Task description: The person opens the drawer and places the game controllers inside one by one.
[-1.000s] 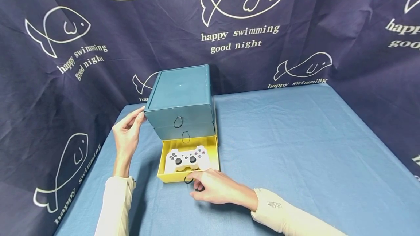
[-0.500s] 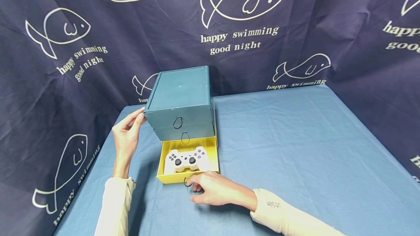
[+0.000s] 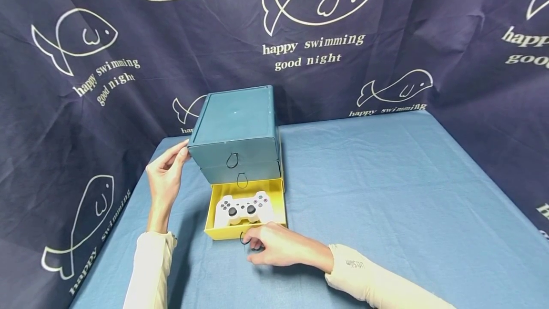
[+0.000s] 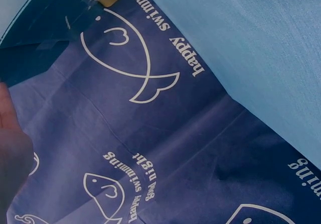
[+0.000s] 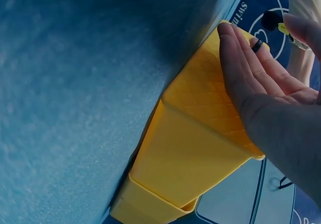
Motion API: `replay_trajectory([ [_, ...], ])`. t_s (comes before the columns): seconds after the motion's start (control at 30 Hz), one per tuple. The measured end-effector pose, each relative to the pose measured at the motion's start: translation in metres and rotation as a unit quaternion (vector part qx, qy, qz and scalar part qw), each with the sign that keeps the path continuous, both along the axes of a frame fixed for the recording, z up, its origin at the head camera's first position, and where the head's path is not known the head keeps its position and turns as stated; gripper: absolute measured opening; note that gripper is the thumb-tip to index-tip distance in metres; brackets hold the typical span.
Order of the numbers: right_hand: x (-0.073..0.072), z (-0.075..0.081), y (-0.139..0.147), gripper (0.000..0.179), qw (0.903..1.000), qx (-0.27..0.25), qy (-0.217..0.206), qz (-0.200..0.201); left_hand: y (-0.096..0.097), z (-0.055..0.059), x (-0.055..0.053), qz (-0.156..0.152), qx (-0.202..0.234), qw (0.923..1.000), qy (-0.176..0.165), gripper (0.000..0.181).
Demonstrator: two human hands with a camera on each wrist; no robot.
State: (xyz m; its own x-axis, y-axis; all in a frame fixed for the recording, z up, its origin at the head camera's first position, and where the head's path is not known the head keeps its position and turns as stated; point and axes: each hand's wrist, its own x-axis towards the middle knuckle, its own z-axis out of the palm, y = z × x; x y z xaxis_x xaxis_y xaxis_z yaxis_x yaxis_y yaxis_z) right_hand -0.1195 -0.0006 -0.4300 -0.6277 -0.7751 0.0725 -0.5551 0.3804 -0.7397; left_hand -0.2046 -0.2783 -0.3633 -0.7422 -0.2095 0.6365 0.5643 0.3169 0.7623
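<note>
A teal drawer box (image 3: 235,112) stands on the table with its lowest, yellow drawer (image 3: 274,199) pulled out. Inside that drawer lies a white game controller (image 3: 243,209) with two black thumbsticks. My left hand (image 3: 165,173) has its fingertips and thumb at the box's upper front left corner. My right hand (image 3: 279,246) is at the yellow drawer's front, beside its black loop handle (image 3: 243,238). In the right wrist view its fingers (image 5: 233,61) reach nearly straight along the drawer front, the thumb apart from them. A dark band, perhaps the loop, crosses one finger.
Two teal drawers above the yellow one are closed, each with a black loop (image 3: 232,160). A blue cloth covers the table (image 3: 369,194). Dark blue fabric (image 3: 317,85) with white fish drawings hangs behind and at both sides.
The index fingertip of my right hand has dipped slightly at the loop. The drawer, the controller and my left hand stay in place.
</note>
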Motion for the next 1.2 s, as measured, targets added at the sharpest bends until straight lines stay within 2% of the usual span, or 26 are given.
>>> replay_trajectory([
  [0.2, -0.002, 0.001, -0.001, 0.029, 0.9997, -0.017, -0.016, 0.002, 0.0, 0.001, -0.001, -0.001, 0.001, 1.0, -0.001, 0.025],
  [0.47, -0.008, -0.001, -0.001, 0.029, 0.9994, -0.035, 0.0, 0.0, 0.0, 0.0, 0.0, 0.002, 0.001, 1.0, -0.003, 0.025],
  [0.93, -0.019, -0.003, -0.002, 0.028, 0.9995, -0.032, 0.004, 0.003, -0.001, 0.0, -0.001, -0.004, 0.0, 1.0, 0.009, 0.024],
  [1.2, -0.022, -0.002, -0.002, 0.027, 0.9996, -0.029, -0.007, -0.001, 0.0, 0.0, -0.001, -0.01, 0.005, 0.9999, 0.013, 0.024],
])
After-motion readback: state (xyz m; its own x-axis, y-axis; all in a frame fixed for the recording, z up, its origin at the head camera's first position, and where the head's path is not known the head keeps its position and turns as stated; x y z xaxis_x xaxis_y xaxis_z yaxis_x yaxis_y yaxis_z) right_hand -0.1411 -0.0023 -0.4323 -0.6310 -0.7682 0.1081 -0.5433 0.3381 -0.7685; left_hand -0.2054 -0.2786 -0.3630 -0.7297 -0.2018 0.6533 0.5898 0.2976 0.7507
